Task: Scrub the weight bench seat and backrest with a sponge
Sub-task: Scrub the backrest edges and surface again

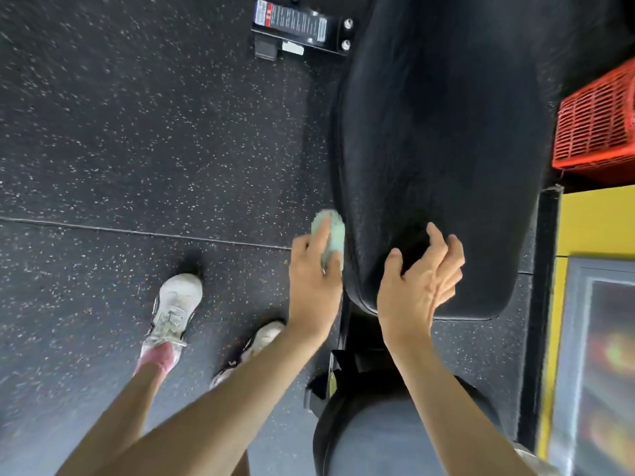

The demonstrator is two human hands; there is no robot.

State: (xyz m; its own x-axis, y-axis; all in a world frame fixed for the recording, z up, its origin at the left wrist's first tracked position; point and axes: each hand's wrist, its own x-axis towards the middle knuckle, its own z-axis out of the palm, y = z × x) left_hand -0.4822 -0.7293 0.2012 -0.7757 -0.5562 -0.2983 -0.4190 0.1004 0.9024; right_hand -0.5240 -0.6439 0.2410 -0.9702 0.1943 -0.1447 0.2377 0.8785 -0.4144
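A long black padded backrest (436, 139) runs from the top of the view down to the middle. Below it, at the bottom, part of the grey-black seat (374, 438) shows. My left hand (314, 286) grips a pale green sponge (330, 235) and holds it against the backrest's left side edge near its lower end. My right hand (419, 283) hovers over the backrest's lower end with fingers loosely curled and spread, holding nothing. Whether it touches the pad I cannot tell.
A speckled dark rubber floor (137, 132) lies to the left, with my two white shoes (175, 304) on it. A black frame foot with a label (299, 29) sits at top. A red plastic crate (598, 121) and a yellow cabinet (591, 235) stand right of the bench.
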